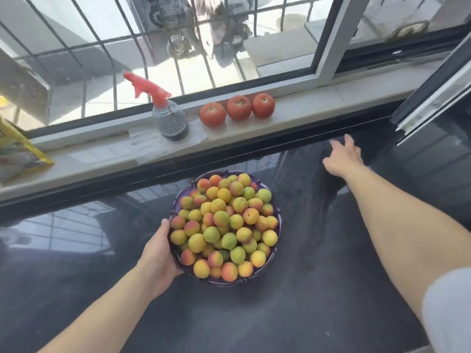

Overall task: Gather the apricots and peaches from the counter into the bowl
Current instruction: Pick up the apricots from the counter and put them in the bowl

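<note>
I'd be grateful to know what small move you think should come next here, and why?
Probably bring the right hand back to the bowl. It hangs open and empty over bare dark counter with no loose fruit in view, while the left hand grips the rim of the bowl, heaped with apricots and peaches. Two hands would steady that load.

Three tomatoes (237,110) on the windowsill (318,103), red-topped spray bottle (168,115) beside them, yellow packet (17,151) at left
</note>
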The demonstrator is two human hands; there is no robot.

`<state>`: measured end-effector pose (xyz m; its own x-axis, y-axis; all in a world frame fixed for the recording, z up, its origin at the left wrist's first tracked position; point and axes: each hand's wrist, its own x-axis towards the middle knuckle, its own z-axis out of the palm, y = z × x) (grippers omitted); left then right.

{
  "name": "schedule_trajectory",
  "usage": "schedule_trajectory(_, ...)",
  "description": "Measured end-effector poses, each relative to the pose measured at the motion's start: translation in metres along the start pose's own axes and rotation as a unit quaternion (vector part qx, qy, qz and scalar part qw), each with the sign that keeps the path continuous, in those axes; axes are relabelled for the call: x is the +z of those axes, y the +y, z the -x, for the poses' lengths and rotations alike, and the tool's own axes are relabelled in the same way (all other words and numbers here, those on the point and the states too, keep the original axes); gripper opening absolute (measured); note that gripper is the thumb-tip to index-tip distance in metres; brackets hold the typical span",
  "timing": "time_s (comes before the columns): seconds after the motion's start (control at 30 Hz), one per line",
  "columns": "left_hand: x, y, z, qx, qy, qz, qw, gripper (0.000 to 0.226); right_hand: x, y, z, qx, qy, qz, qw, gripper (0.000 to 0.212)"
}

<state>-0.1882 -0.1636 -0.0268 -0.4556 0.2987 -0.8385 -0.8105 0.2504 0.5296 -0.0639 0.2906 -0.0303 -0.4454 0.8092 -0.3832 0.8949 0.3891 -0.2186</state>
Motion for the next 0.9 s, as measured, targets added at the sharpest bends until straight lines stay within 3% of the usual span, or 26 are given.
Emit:
schedule_trajectory(0.1, -0.007, 0.0, -0.008, 0.003, 0.014, 0.01, 1.0, 0.06, 0.007, 0.003, -0.007, -0.009, -0.004, 0.065, 0.998, 0.054)
schedule_trajectory(0.2, -0.01, -0.001, -0.01, 0.013, 0.022, -0.004, 1.0, 0.054, 0.027, 0.006, 0.01, -0.015, 0.063, 0.06, 0.996, 0.037)
schedule_trajectory(0.37, -0.01, 0.004, 0.002, 0.059, -0.006, -0.116, 0.991, 0.047, 0.081, 0.005, 0.114, -0.062, 0.069, -0.099, 0.991, 0.028)
schedule_trajectory(0.5, -0.019, 0.004, 0.016, 0.094, -0.01, -0.166, 0.982, 0.037, 0.121, 0.016, 0.231, 0.001, 0.048, -0.249, 0.967, 0.03)
schedule_trajectory(0.63, -0.026, -0.018, 0.045, 0.111, -0.038, -0.181, 0.976, 0.042, 0.12, 0.011, 0.309, 0.032, 0.038, -0.297, 0.954, 0.029)
schedule_trajectory(0.73, -0.03, -0.041, 0.062, 0.105, -0.04, -0.158, 0.981, 0.044, 0.102, -0.015, 0.338, -0.041, 0.07, -0.314, 0.946, 0.029)
schedule_trajectory(0.8, -0.028, -0.051, 0.069, 0.105, -0.047, -0.151, 0.982, 0.044, 0.094, -0.043, 0.346, -0.143, 0.084, -0.282, 0.945, 0.031)
schedule_trajectory(0.9, -0.031, -0.054, 0.076, 0.105, -0.048, -0.151, 0.982, 0.042, 0.099, -0.096, 0.349, -0.34, 0.114, -0.144, 0.922, 0.036)
